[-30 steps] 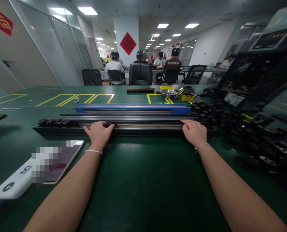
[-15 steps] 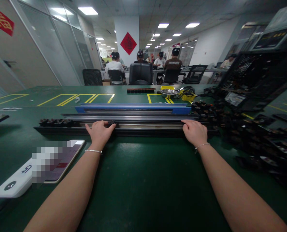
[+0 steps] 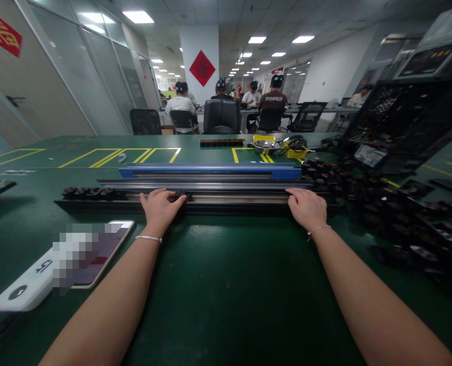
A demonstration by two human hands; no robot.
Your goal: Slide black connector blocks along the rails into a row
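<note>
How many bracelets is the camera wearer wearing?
2: left bracelet at the wrist of the left hand, right bracelet at the wrist of the right hand. None seems hidden.

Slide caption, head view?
Left hand pinching a small black part at a long black rail, right hand farther along it.

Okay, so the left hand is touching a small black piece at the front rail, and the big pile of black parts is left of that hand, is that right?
Not quite: the head view shows the big pile of black parts right of the right hand. The left hand is indeed touching a small black piece at the front rail.
</note>
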